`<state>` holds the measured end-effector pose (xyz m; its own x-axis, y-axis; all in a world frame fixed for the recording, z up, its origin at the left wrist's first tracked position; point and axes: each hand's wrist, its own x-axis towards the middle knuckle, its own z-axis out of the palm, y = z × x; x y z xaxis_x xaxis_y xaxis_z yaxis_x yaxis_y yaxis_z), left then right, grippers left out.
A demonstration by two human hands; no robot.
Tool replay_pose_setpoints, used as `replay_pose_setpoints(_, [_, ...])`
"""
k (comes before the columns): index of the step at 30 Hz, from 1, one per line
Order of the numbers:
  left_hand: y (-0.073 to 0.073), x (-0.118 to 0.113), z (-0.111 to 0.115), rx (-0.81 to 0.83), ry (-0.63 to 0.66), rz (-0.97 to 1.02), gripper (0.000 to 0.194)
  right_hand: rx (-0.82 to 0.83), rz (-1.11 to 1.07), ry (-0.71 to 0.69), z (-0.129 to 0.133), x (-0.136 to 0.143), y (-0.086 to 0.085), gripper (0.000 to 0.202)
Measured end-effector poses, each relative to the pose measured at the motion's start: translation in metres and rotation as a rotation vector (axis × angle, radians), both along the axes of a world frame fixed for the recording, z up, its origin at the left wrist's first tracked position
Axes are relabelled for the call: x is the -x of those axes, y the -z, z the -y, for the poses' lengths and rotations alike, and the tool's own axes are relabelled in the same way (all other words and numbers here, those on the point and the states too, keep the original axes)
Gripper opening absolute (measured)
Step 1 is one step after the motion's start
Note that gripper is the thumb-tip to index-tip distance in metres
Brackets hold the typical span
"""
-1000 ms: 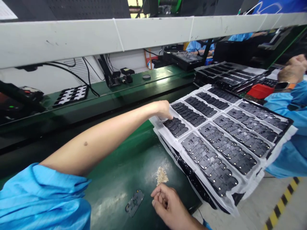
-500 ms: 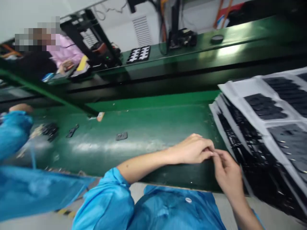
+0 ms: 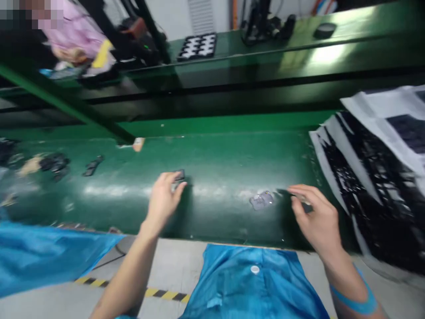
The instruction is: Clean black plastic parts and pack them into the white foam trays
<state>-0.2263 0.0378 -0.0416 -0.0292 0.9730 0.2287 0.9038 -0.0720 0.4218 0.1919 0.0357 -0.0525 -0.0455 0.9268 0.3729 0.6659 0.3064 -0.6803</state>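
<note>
My left hand (image 3: pixel 164 195) reaches over the green bench, its fingertips at a small dark flat plate (image 3: pixel 180 174). The thumb stands apart from the fingers, below the plate. The fingers cover part of the plate. To the right, a thin greyish flat part (image 3: pixel 261 200) with a notched outline lies on the bench. My right hand (image 3: pixel 315 212) hovers just right of that part, thumb and curved fingers apart, with nothing clearly visible between them.
Stacked pale trays (image 3: pixel 368 168) of black parts rise at the right. A dark elongated piece (image 3: pixel 93 165) and a pile of black parts (image 3: pixel 55 164) lie left. A green post (image 3: pixel 76 110) slants across. A person in pink (image 3: pixel 71 31) sits beyond the far bench.
My hands have parted from each other. The left has moved left to the dark plate; the greyish part now lies on the bench between them. The neighbour's arm has left the view.
</note>
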Motion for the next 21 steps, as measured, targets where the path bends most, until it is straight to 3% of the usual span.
replay_pose_setpoints(2, [0.013, 0.013, -0.006, 0.012, -0.003, -0.056, 0.035, 0.062, 0.050, -0.079, -0.005, 0.004, -0.001, 0.020])
replay_pose_setpoints(4, [0.022, 0.003, -0.006, 0.053, 0.101, -0.028, 0.032, 0.148, 0.110, -0.167, -0.009, 0.007, 0.000, 0.028])
replay_pose_setpoints(8, [0.025, -0.062, 0.002, 0.176, 0.368, 0.085, 0.025, 0.306, 0.201, -0.291, -0.016, 0.015, 0.006, 0.052])
replay_pose_setpoints(11, [0.024, -0.111, 0.000, 0.223, 0.470, 0.116, 0.028, 0.371, 0.256, -0.363, -0.022, 0.021, 0.009, 0.055])
replay_pose_setpoints(17, [0.025, -0.162, 0.000, 0.264, 0.523, 0.145, 0.042, 0.420, 0.287, -0.407, -0.026, 0.026, -0.002, 0.044])
replay_pose_setpoints(21, [0.027, -0.176, 0.003, 0.273, 0.462, 0.135, 0.027, 0.435, 0.261, -0.429, -0.025, 0.025, -0.005, 0.041])
